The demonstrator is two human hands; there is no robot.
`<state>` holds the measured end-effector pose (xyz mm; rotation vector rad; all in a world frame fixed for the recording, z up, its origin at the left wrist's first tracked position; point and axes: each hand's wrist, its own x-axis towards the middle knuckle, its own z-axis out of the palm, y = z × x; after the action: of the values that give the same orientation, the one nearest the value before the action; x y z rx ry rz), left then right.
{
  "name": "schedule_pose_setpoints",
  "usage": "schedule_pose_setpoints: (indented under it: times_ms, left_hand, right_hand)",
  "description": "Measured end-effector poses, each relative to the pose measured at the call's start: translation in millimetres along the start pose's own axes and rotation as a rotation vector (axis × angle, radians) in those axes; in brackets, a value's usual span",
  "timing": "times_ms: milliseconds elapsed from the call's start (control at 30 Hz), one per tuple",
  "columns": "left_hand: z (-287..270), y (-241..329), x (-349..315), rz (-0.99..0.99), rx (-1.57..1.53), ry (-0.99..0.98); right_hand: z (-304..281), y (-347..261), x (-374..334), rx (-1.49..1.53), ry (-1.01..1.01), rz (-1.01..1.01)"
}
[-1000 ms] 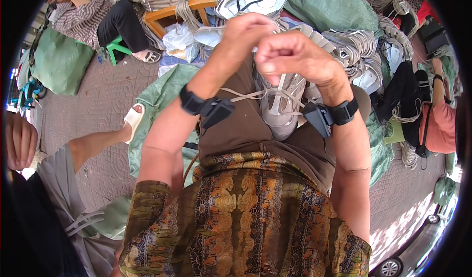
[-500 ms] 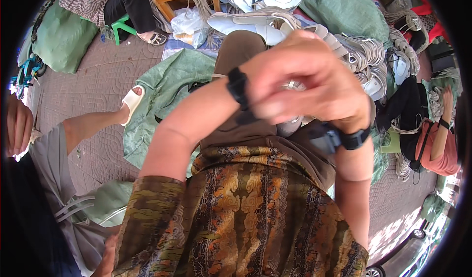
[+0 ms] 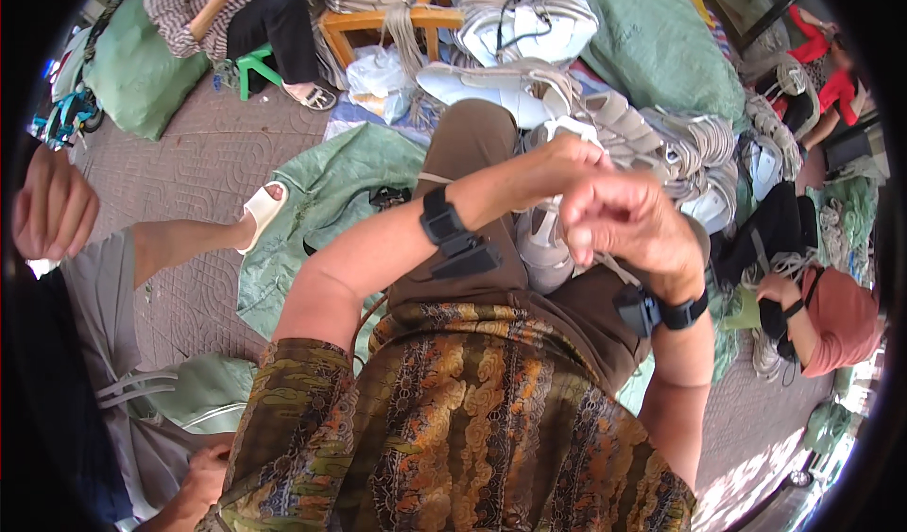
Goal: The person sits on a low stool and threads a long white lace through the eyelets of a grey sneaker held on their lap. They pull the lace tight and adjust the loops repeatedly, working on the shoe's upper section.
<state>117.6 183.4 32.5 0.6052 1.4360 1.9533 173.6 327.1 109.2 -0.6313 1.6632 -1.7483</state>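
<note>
At the far left, a green sack (image 3: 142,83) is seen on the paving, with a co-worker's hand (image 3: 57,206) lower down, in loosely curled form. A white slipper (image 3: 265,216) is worn on a foot at the edge of a green sheet (image 3: 300,248). Further right, a clear plastic bag (image 3: 378,80) is set below a wooden chair (image 3: 345,26).

In the middle, a grey-beige shoe (image 3: 546,266) is held between the brown-trousered thighs, toe toward the body, partly covered by the hands. The left hand (image 3: 567,157) is reached across above it and is partly hidden by the right hand (image 3: 635,218); whether its fingers are pinching anything cannot be told. The right fingers are bent in toward the thumb, but no grip on a lace can be made out. A pale lace (image 3: 619,269) is draped beside the shoe, over the right thigh.

The step in hand is judged to be lacing; for the next move, a lace end would need to be guided through an eyelet and drawn snug.

At the right, shoe uppers (image 3: 694,145) are piled near a co-worker in a coral shirt (image 3: 841,319).
</note>
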Motion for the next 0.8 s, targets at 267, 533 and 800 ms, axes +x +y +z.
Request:
schedule_pose_setpoints:
  times_ms: [267,533,800]
  left_hand:
    - [-24.9,-22.6,-47.0,-0.161,0.107,0.037]
    - [-23.7,-50.7,-46.7,-0.119,0.346,0.089]
    - [-26.3,-70.8,-44.3,-0.079,0.426,0.109]
  right_hand:
    - [3.2,51.5,-33.6,-0.120,0.120,0.158]
    - [-5.7,94.3,-41.8,-0.306,0.190,0.177]
    - [-9.0,113.2,-43.4,-0.294,0.197,0.233]
